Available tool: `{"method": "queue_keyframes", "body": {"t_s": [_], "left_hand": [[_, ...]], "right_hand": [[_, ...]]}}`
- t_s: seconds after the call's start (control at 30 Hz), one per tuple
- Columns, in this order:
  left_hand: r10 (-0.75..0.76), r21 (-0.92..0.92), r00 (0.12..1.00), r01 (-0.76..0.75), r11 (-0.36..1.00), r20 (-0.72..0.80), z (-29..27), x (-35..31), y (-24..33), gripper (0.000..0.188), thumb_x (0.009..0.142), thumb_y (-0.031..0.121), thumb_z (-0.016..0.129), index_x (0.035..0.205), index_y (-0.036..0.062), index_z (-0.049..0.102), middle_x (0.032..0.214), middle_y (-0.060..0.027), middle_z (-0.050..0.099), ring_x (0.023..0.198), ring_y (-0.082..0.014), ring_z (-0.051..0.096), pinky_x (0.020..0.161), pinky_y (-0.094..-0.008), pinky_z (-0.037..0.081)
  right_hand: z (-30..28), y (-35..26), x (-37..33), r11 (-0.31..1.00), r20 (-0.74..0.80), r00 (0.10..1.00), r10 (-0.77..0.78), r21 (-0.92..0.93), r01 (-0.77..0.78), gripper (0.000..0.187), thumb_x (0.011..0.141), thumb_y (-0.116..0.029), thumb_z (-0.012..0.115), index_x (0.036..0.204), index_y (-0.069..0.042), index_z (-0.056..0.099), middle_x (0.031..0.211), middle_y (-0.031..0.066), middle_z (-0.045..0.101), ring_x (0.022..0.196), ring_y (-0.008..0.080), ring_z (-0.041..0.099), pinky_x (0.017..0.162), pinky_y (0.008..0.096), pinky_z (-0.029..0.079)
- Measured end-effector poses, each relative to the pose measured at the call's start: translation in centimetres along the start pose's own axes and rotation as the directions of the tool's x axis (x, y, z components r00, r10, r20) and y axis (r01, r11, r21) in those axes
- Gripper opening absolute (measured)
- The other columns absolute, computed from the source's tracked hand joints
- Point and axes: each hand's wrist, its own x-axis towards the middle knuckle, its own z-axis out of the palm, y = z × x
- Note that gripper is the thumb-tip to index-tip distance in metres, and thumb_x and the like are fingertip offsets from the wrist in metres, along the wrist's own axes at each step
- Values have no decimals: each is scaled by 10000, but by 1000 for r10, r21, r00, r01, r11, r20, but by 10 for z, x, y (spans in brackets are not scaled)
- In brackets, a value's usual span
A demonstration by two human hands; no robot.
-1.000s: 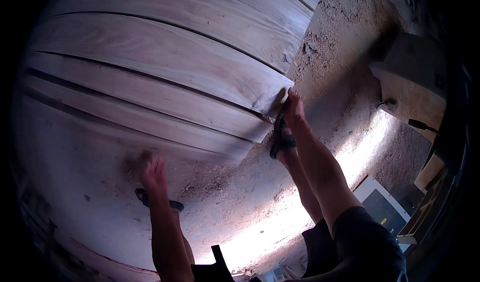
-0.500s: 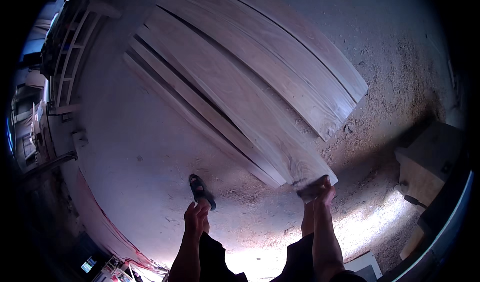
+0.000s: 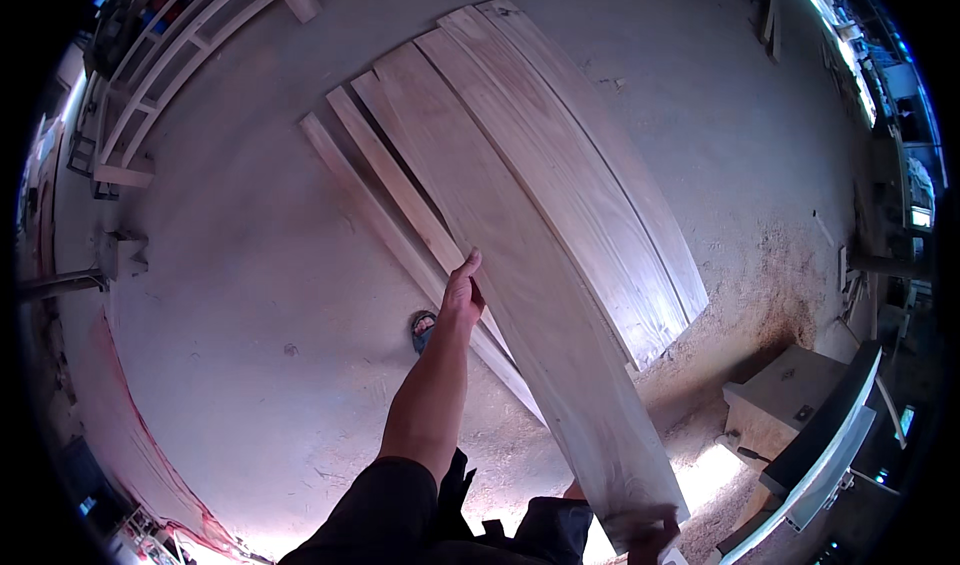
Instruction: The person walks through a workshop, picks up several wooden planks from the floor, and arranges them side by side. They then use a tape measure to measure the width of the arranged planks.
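1. The right hand (image 3: 655, 533) clasped the long plank (image 3: 528, 275) at its near end, apparently bearing the raised weight.
2. The left hand (image 3: 463, 293) met the plank's left edge, seemingly steadying it; hidden fingers meant I couldn't tell its grip.
3. Narrow strips (image 3: 372, 210) lay left, wide boards (image 3: 560, 185) right.
4. The plank's far end lay among them, seemingly floor-supported.

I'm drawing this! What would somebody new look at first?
Probably the long, wide, pale wooden board slanting through the middle, with the left hand at its left edge and the right hand holding its near end. Next come flat, pale wooden planks beside it on the grey floor, then the glaring white light patch at lower right.
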Motion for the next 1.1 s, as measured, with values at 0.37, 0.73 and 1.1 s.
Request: {"method": "queue_keyframes", "body": {"t_s": [0.37, 0.73, 1.1], "left_hand": [[7, 12, 995, -6, 1000, -103, -75, -75, 46, 546, 783, 214, 761, 1241, 16, 539, 1181, -114, 596, 1037, -280, 588, 939, -434, 472], [17, 19, 963, -12, 1000, -267, -241, -172, -75, 471, 888, 318, 583, 1298, 96, 521, 1302, -90, 544, 1223, -318, 481, 1060, -493, 363], [-28, 42, 954, 42, 998, -300, -403, -21, -167, 499, 902, 384, 563, 1342, 160, 485, 1334, -54, 519, 1243, -288, 468, 1045, -510, 376]], "right_hand": [[0, 151, -67, 992, -118, 987, 107, 80, -98, 677, 968, -555, 363, 1113, 68, 585, 951, 177, 626, 780, 287, 597, 726, 361, 498], [-185, 363, 92, 988, -141, 978, 154, -5, -157, 746, 956, -624, 367, 1028, 78, 609, 753, 75, 543, 691, 183, 523, 628, 313, 432], [-63, 498, 344, 992, -385, 921, -62, 79, 100, 534, 946, -548, 478, 796, -50, 603, 625, 6, 507, 566, 111, 481, 526, 256, 371]]}}
